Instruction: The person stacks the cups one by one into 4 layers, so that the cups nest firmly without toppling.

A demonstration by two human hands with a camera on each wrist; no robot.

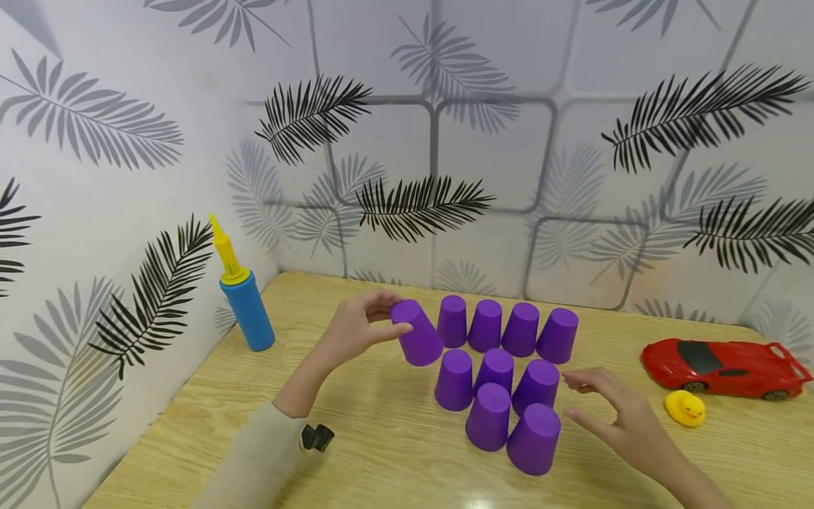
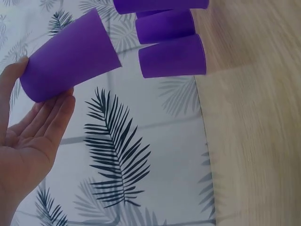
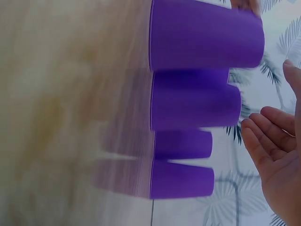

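Note:
My left hand (image 1: 359,326) pinches a purple cup (image 1: 416,338) between thumb and fingers. That cup is mouth down and tilted, held left of the other cups; the left wrist view shows the held cup (image 2: 70,56) above the table. Upside down on the table stand several purple cups in three rows: a back row (image 1: 486,326), a middle row with a cup (image 1: 454,382) at its left end, and two front cups, one (image 1: 488,418) left of the other (image 1: 534,442). Beside the right end of the middle row, my right hand (image 1: 626,424) holds nothing, fingers loosely extended.
A blue hand pump (image 1: 249,311) with a yellow nozzle stands at the table's left edge. On the right are a red toy car (image 1: 725,369) and a yellow rubber duck (image 1: 685,408). Behind the wooden table (image 1: 369,438) rises a leaf-patterned wall (image 1: 496,162).

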